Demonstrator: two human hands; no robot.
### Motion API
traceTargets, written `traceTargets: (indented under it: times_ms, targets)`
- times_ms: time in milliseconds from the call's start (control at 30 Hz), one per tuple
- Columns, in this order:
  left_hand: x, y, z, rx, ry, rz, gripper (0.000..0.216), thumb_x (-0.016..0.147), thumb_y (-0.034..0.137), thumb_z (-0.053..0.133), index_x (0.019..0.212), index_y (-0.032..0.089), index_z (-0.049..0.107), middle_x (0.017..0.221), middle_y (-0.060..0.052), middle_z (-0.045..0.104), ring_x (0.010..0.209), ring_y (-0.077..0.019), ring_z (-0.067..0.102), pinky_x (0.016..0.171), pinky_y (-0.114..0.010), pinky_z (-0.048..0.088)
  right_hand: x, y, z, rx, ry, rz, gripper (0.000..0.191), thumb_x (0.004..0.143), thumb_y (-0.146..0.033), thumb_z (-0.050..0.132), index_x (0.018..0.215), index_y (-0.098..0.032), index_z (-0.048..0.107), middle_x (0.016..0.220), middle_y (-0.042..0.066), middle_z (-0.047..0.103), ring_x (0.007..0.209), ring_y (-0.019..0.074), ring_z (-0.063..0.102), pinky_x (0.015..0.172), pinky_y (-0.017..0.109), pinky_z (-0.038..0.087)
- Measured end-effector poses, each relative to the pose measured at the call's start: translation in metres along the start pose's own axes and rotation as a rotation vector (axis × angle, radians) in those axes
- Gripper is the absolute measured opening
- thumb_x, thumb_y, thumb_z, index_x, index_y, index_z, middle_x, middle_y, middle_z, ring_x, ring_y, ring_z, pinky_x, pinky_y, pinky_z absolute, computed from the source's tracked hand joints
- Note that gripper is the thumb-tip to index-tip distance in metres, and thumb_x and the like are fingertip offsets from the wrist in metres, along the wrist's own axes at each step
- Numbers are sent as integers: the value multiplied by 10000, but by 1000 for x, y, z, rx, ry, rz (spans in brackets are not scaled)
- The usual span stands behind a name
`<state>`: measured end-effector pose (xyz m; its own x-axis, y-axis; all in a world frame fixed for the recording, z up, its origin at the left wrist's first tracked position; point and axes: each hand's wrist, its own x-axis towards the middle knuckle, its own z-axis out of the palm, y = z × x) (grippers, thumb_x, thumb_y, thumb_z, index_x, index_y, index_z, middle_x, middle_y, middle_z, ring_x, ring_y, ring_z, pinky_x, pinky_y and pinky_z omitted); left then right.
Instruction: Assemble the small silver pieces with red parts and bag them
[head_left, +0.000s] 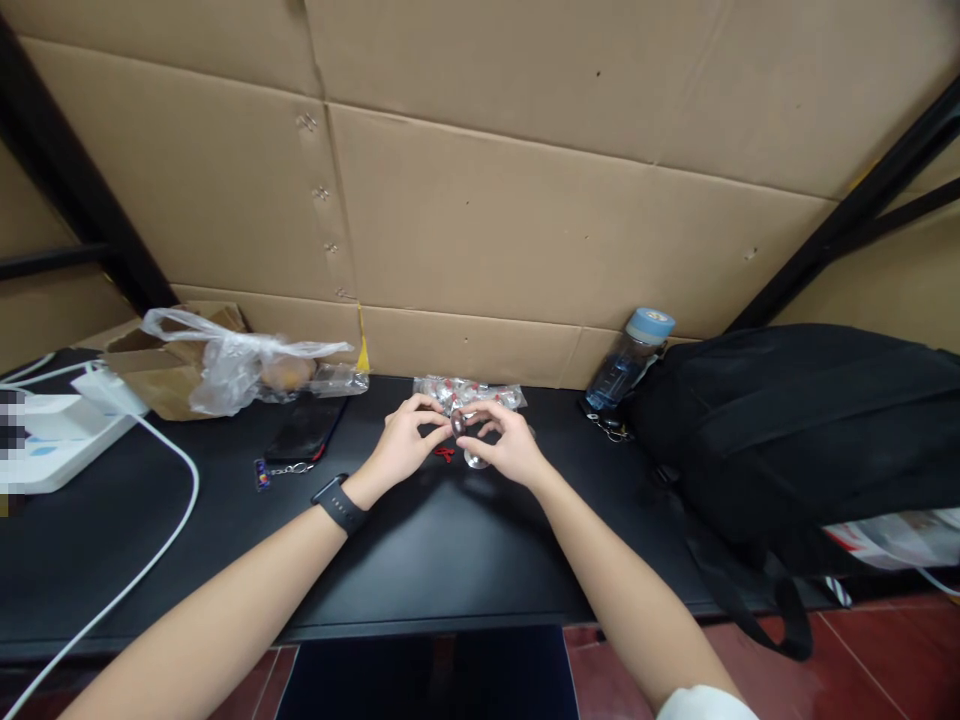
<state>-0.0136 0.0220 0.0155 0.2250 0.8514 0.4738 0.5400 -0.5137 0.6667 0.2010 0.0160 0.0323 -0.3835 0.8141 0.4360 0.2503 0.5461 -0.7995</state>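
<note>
Over the middle of the black table, my left hand (405, 440) and my right hand (510, 443) meet fingertip to fingertip. Both are pinched on a small dark brown, shiny, rounded piece (458, 425), too small to name. Under my right fingers a shiny silver round thing (475, 460) shows on the table, partly covered. A small red piece (444, 454) lies below my left fingertips. Just behind the hands are clear plastic packets (499, 394) with silver and red bits in them, partly hidden by my fingers.
At left are a phone (300, 428) with a keychain, a plastic bag (232, 365), an open cardboard box (165, 385) and a white cable (196, 480). To the right stand a blue-capped bottle (626, 358) and a black backpack (795, 430). Cardboard (480, 220) walls the back.
</note>
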Motion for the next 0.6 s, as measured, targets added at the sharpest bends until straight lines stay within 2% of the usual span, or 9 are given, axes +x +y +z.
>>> traceTargets:
  times_ms: [167, 433, 600]
  targets:
    - [-2, 5, -1, -84, 4, 37, 134, 871, 313, 668, 830, 229, 765, 1055, -48, 635, 1030, -214, 619, 958, -367, 481, -2, 1, 8, 60, -4, 4, 433, 768, -322, 809, 1162, -247, 647, 1161, 62, 714, 990, 212, 703, 752, 308, 554]
    - [-1, 3, 2, -198, 42, 23, 150, 857, 326, 677, 810, 217, 768, 991, -49, 624, 971, -205, 626, 933, -358, 488, -1, 4, 12, 214, 3, 45, 373, 735, -340, 833, 1041, -217, 657, 1234, 90, 683, 962, 215, 728, 736, 295, 580]
    - [-4, 10, -2, -24, 70, 61, 122, 866, 279, 670, 813, 236, 770, 1013, -45, 626, 1029, -220, 595, 925, -385, 452, -2, 7, 19, 313, 53, 129, 351, 681, -365, 869, 906, -195, 661, 1183, 77, 685, 898, 215, 748, 798, 333, 614]
